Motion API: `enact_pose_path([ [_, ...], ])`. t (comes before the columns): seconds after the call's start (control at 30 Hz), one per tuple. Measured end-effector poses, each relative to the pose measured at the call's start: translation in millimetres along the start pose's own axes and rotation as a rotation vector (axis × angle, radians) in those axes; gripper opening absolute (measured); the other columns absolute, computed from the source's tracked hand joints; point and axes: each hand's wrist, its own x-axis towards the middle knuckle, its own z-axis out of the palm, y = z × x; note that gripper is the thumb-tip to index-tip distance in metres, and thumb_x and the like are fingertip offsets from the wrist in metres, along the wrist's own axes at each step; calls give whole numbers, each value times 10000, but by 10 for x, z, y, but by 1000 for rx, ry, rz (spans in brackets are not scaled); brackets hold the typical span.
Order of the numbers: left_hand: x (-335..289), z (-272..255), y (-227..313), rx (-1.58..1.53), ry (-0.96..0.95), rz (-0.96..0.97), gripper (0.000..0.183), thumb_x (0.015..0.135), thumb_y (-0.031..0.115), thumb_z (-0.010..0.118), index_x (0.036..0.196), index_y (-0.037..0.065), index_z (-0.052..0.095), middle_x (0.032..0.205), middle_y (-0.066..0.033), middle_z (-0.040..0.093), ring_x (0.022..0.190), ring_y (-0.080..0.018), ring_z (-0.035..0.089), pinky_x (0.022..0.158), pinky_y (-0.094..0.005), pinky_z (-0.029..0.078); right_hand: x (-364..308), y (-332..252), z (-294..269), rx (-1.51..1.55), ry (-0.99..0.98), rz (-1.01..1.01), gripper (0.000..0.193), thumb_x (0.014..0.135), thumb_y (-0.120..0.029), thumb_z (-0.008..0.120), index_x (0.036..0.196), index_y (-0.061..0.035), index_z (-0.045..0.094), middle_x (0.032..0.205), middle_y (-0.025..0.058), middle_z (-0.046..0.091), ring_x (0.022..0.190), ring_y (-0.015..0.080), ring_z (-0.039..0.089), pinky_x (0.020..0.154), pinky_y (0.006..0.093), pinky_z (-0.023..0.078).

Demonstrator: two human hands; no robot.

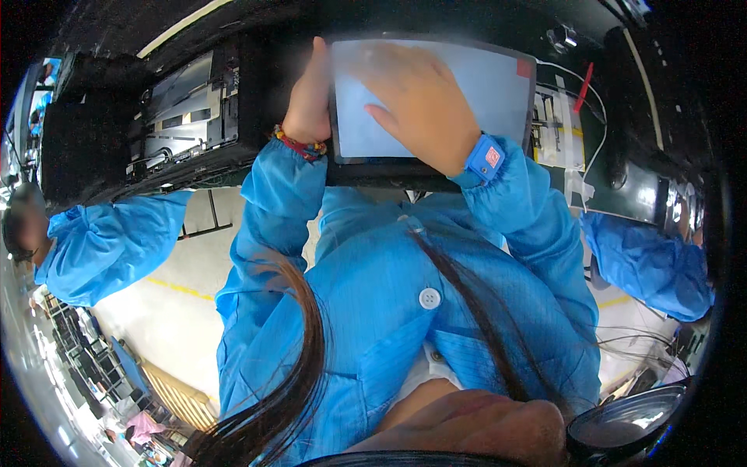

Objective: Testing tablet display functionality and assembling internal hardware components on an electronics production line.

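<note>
A flat display panel (467,86) with a pale bluish-white face and a dark frame lies before me. A small red tab (524,68) marks its far right corner. My left hand (310,95) stands edge-on along the panel's left side, fingers stretched out and partly smeared by motion. Across the panel's face reaches my right hand (420,97), palm down, fingers extended toward the far left corner and thumb apart. Its fingertips are blurred, so whether they touch the surface is hard to tell. Neither hand visibly grips anything.
At left stands a black fixture (187,117) holding a metallic device part. Right of the panel lie a taped board (562,128), a red pen-like stick (583,87) and a white cable (604,117). People in blue sleeves (117,241) are on both sides.
</note>
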Motion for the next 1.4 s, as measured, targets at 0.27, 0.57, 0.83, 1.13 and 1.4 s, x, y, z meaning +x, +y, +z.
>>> enact_pose_path([
  [0.27,-16,16,23,-127,29,-51,531,962,478,326,1187,41,530,1136,-97,593,1020,-213,570,890,-344,451,-284,127,-181,5,-177,-15,530,796,-319,627,1300,-254,478,1403,85,367,1308,275,321,1077,460,247],
  [0.57,12,0,14,-5,56,-59,626,947,536,275,1274,38,466,1220,-130,555,1071,-272,563,916,-393,452,-710,529,-576,-179,-104,245,501,817,-309,617,1287,-190,490,1388,109,386,1283,316,349,1048,471,296],
  [0.83,-30,60,47,37,120,-46,583,942,529,329,1218,48,509,1100,-107,611,971,-220,608,815,-340,501,-1091,304,-624,-30,-209,149,389,796,-146,617,1181,-136,560,1335,82,451,1277,288,377,1047,466,316],
  [1.13,-42,85,34,103,161,-15,572,945,531,309,1261,85,477,1147,-98,592,1013,-239,594,848,-364,493,-1459,415,-829,1,-34,197,194,734,5,636,918,-57,645,1026,71,642,1089,275,564,960,451,432],
  [1.4,-54,147,59,128,191,11,581,948,519,310,1306,77,429,1227,-136,547,1103,-257,556,906,-374,461,-1435,349,-873,-35,5,219,151,653,13,647,784,-46,603,959,70,662,1087,293,565,962,469,430],
])
